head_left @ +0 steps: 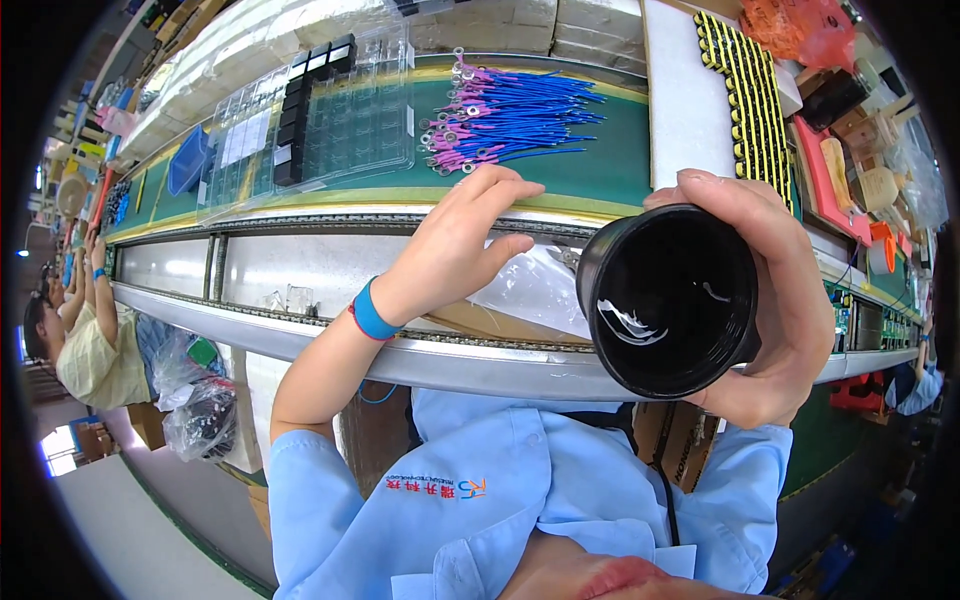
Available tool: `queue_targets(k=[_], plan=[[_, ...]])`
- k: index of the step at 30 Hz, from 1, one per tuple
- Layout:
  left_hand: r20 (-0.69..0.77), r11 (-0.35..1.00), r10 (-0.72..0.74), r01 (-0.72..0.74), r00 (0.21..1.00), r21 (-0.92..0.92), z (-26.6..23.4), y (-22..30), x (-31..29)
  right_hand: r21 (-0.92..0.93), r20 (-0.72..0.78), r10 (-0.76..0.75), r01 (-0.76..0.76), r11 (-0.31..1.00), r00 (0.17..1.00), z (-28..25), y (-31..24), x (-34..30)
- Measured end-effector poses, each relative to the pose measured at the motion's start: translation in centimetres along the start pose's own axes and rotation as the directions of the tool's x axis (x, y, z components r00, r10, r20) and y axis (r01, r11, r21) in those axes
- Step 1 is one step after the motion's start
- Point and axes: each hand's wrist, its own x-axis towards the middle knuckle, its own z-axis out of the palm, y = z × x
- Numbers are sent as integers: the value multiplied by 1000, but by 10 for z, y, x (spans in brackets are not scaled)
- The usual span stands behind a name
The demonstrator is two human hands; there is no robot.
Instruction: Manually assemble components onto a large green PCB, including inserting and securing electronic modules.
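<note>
Close in front of me, my right hand (790, 290) is wrapped round a black cup-shaped thing (600, 300), its wide round mouth facing up at me. A shiny patch shows inside it, but I cannot make out what that is. My left hand (450, 235) is stretched over the front rail of the bench, fingers apart and holding nothing. Just beyond its fingertips lies a bundle of blue wires (540, 110) with pink sleeves and metal ring terminals. The wires rest on the green bench mat (610, 170).
Left of the wires sits a transparent plastic tray (370, 120) with black block-shaped parts (292, 125). A white foam board (690, 110) with rows of yellow-and-black parts (750, 95) stands at right. The metal rail (480, 370) edges the bench. Another person (90, 350) is at far left.
</note>
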Motion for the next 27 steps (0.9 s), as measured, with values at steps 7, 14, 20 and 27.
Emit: queue_targets(k=[7, 14, 20, 27], plan=[[4, 999, 38, -38, 999, 25, 1, 0, 4, 33, -84, 91, -89, 996, 992, 5, -7, -1], [-7, 999, 28, -28, 1000, 15, 0, 2, 3, 85, -52, 106, -102, 991, 993, 1, -6, -2], [-1, 999, 41, -41, 999, 34, 1, -1, 2, -13, -46, 78, -79, 997, 996, 1, -7, -3], [7, 1000, 16, -16, 1000, 23, -1, 2, 2, 64, -69, 120, -115, 991, 990, 3, -9, -5]])
